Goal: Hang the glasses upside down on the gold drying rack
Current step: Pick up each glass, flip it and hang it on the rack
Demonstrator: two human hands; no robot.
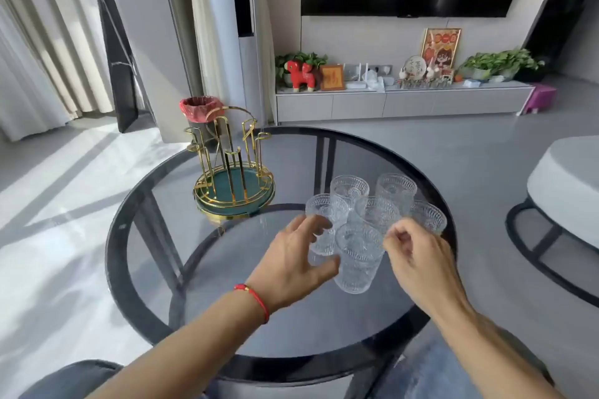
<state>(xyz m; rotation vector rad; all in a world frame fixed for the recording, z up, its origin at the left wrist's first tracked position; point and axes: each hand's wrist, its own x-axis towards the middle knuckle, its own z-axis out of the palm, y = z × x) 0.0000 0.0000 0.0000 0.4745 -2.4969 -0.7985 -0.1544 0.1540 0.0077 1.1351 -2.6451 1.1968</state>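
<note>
**Six glasses upright on counter, rack bare, both hands at nearest glass**

The round, dark smoked-glass counter with black rim (142, 191) carried everything. Through its top a black frame was visible.

The gold wire drying rack on a round green tray base (234, 168) stood at the counter's far left, upright. None of its prongs held a glass.

The cluster of six clear embossed tumbler glasses (372, 214) stood right of centre, well apart from the rack, all mouth-up and packed just beside one another. The nearest clear embossed glass (356, 261) was the front one of the group.

The left hand (296, 264), with a red cord bracelet (254, 300) on its wrist, reached in from the lower left. Its grip was spread, fingers splayed, with the thumb at the nearest glass's left side and the fingers over the glass behind it; firm contact could not be told.

The right hand (418, 257) was at the nearest glass's right side. Its fingers were curled loosely inward, holding nothing; whether the fingertips touched the glass rim could not be told.
</note>
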